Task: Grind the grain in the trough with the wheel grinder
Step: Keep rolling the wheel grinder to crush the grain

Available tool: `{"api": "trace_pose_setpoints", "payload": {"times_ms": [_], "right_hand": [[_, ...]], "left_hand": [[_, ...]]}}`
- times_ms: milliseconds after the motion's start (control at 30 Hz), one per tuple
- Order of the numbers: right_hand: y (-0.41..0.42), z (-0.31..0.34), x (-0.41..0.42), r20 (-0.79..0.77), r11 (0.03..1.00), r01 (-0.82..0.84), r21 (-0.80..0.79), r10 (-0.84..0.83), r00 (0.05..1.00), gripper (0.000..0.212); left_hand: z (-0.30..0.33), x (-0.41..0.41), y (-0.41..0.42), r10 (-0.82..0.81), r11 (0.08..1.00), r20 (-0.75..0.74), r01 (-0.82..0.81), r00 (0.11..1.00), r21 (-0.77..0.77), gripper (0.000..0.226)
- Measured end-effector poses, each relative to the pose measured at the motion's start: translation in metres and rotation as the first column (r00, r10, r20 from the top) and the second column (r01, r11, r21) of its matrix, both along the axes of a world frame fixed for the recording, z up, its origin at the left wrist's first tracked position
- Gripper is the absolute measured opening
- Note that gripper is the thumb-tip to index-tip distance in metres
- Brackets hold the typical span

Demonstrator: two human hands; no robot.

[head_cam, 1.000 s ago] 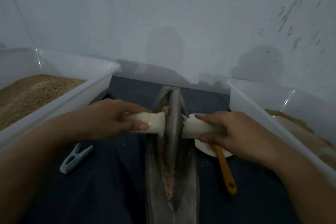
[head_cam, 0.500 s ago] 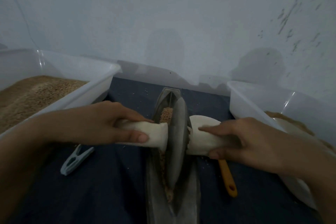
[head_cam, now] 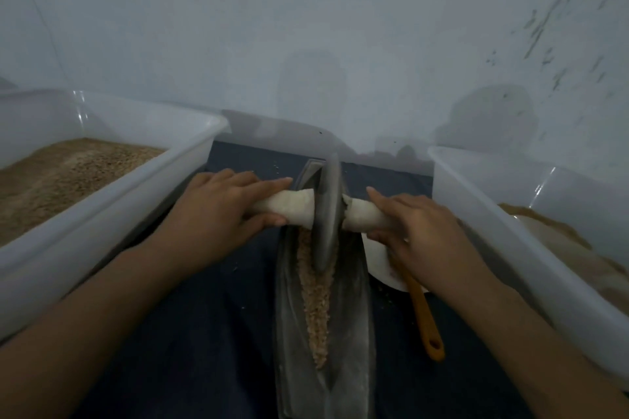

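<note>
Left hand (head_cam: pixel 218 211) curled round left handle (head_cam: pixel 289 207), right hand (head_cam: pixel 422 231) grasping right handle (head_cam: pixel 364 216), wheel grinder (head_cam: pixel 327 211) upright in trough (head_cam: pixel 292 299), far end, grain (head_cam: pixel 318 299) strewn nearer, no readable writing anywhere.

Two bare forearms enter my view from the bottom corners, one from each side, both uncovered along the whole visible length. No sleeve edge shows on either arm. Left hand (head_cam: pixel 218 214): bare; no glove, ring, band or watch that I can make out; short, unpainted nails on the thumb and fingers. Right hand (head_cam: pixel 422 235): bare too, wrist unadorned. Light is dim and bluish, so fine detail such as marks or hair I cannot resolve. Nothing else of the person shows.
</note>
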State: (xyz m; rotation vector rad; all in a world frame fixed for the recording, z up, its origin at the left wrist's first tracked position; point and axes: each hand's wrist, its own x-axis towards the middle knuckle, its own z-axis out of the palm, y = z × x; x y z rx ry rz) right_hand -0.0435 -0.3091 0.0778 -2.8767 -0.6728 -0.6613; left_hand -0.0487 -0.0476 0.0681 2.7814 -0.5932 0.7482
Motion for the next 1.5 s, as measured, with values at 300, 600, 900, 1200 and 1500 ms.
{"api": "trace_pose_setpoints", "payload": {"times_ms": [300,600,900,1200,1500], "right_hand": [[-0.021,0.041,-0.033,-0.475,0.982,-0.185,0.032,0.178,0.862,0.045],[-0.005,0.016,-0.014,-0.187,1.0,-0.017,0.016,0.02,0.982,0.056],[-0.005,0.015,-0.009,-0.119,0.997,-0.058,-0.043,0.052,0.992,0.056],[-0.017,0.041,-0.036,-0.439,0.977,-0.194,0.093,0.215,0.872,0.037],[0.002,0.004,-0.001,0.036,0.998,0.033,-0.047,-0.032,0.999,0.055]], "left_hand": [[0.03,-0.016,0.018,-0.331,0.942,-0.459,0.263,0.824,-0.207,0.042],[0.016,-0.007,0.009,-0.141,0.984,-0.37,0.091,0.918,-0.151,0.055],[0.017,-0.006,0.01,-0.144,0.986,-0.298,0.112,0.944,-0.122,0.067],[0.036,-0.021,0.018,-0.362,0.931,-0.602,0.247,0.712,-0.267,0.052],[-0.001,0.0,-0.002,0.057,0.998,-0.022,-0.057,0.998,0.038,0.071]]}}
